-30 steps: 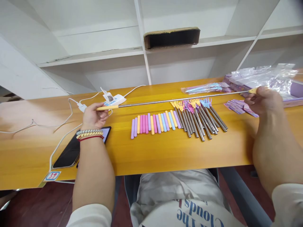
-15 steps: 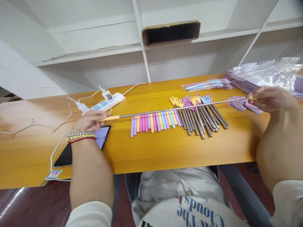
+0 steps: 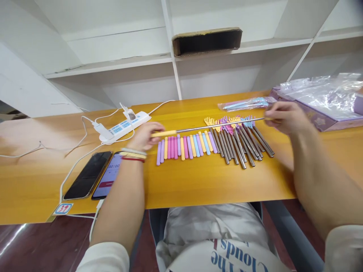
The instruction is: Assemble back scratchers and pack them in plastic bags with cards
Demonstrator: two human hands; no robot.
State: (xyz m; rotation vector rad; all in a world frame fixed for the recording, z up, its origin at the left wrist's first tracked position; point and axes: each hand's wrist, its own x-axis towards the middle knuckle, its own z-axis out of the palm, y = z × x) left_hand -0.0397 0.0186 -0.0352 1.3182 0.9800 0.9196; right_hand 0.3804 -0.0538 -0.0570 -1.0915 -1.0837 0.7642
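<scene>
Stretched between both hands is a telescopic back scratcher (image 3: pixel 198 127) with a thin metal rod and a yellow handle. My left hand (image 3: pixel 144 136) is closed on the yellow handle end. At the other end, my right hand (image 3: pixel 283 116) grips the scratcher, and its fingers hide the claw. Below the rod lies a row of loose handles (image 3: pixel 183 149) in purple, pink, yellow and blue. To their right, several metal rods (image 3: pixel 241 147) with coloured hand-shaped claws (image 3: pixel 232 122) lie fanned out on the table, partly under the held rod.
On the left are a white power strip (image 3: pixel 121 128) with cables, a black phone (image 3: pixel 87 175) and a second phone (image 3: pixel 106 181) with a lit screen. Bagged scratchers (image 3: pixel 246 104) lie at the back, beside a purple box (image 3: pixel 326 122) with clear plastic bags. White shelves (image 3: pixel 113 66) stand behind.
My hands have come closer together, the left moving right and the right moving left. The rod between them is shorter now. The left arm uncovers more of the phones.
</scene>
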